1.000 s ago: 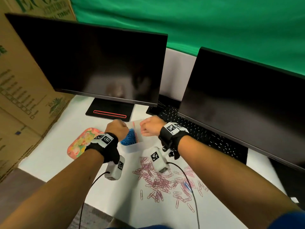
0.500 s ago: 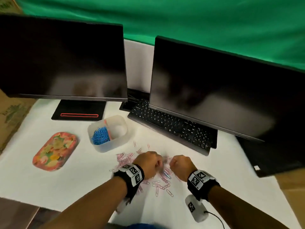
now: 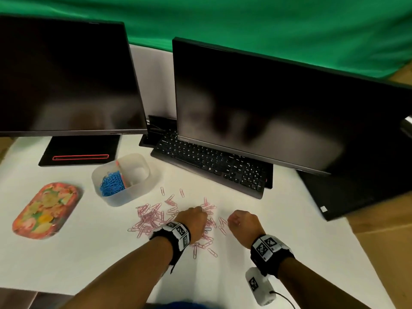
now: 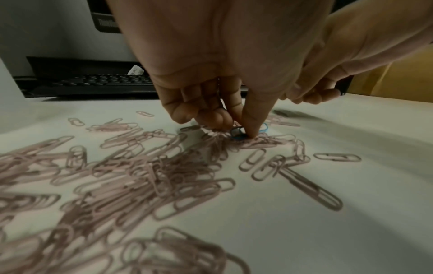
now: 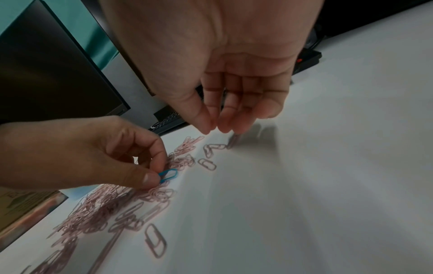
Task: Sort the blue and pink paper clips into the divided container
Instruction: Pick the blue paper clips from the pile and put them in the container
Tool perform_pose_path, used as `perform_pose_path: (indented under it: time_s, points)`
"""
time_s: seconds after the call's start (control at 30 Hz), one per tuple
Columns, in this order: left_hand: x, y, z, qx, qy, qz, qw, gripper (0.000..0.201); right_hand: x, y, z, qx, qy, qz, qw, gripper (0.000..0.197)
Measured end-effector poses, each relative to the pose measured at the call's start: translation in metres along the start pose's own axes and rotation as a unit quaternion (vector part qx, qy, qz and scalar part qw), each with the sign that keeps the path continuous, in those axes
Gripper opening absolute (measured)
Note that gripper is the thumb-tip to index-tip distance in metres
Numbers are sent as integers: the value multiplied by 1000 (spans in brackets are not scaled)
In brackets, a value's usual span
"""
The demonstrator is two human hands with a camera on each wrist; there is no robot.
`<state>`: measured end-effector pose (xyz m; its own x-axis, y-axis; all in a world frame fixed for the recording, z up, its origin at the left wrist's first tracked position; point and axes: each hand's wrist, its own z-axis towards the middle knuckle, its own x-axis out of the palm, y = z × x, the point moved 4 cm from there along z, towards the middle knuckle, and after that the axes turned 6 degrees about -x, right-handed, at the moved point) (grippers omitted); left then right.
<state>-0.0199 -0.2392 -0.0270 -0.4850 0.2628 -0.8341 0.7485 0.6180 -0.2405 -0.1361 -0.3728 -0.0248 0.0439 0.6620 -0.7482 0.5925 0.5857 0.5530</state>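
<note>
A heap of pink paper clips (image 3: 153,217) lies on the white table, with a blue paper clip (image 4: 237,135) among them. My left hand (image 4: 239,129) is down on the heap and pinches that blue clip (image 5: 168,175) between thumb and forefinger. A second blue clip (image 4: 265,128) lies just behind it. My right hand (image 5: 215,128) hovers to the right of the heap, fingers hanging loosely together and holding nothing. The clear divided container (image 3: 142,190) stands to the back left. Its left compartment holds blue clips (image 3: 111,185), beside a pink divider.
Two dark monitors (image 3: 267,112) and a black keyboard (image 3: 211,166) stand behind the heap. A flowered tray (image 3: 44,210) lies at the left. A cardboard box (image 3: 383,237) borders the table at the right.
Both hands have come back from the container to the clip heap. My left hand has lowered onto the clips and pinched a blue one. The head view has swung right.
</note>
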Motion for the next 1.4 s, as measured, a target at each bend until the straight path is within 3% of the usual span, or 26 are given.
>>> perform_pose_path:
  time_s: [0.23,0.47,0.53,0.63,0.8,0.9,1.0,1.2,1.3,1.4]
  points:
    - [-11,19,-8,-22,-36,-129,991,12,3,2,6,-6,-35,27,999,11]
    - [-26,51,-18,-59,-63,-292,952,26,14,8,12,-10,-46,17,999,32]
    - [-30,59,-24,-60,-68,-341,936,24,20,12,14,-24,-51,-12,998,44]
    - [-45,78,-41,-82,-100,-386,914,22,36,22,18,-40,0,-60,997,64]
    - [-86,139,-62,-154,-205,-473,843,24,63,48,22,-115,74,-138,981,66]
    - [-109,180,-72,-207,-263,-454,826,19,75,61,16,-169,111,-133,970,66]
    - [-120,220,-75,-275,-294,-370,837,14,80,70,13,-186,132,-86,970,61]
    - [-113,240,-67,-338,-245,-269,868,14,62,98,41,-134,101,-46,985,57]
    - [-107,241,-65,-351,-242,-259,867,18,61,111,64,-90,109,-63,988,60]
    - [-109,242,-75,-341,-281,-264,857,21,66,125,79,-86,124,-90,984,62]
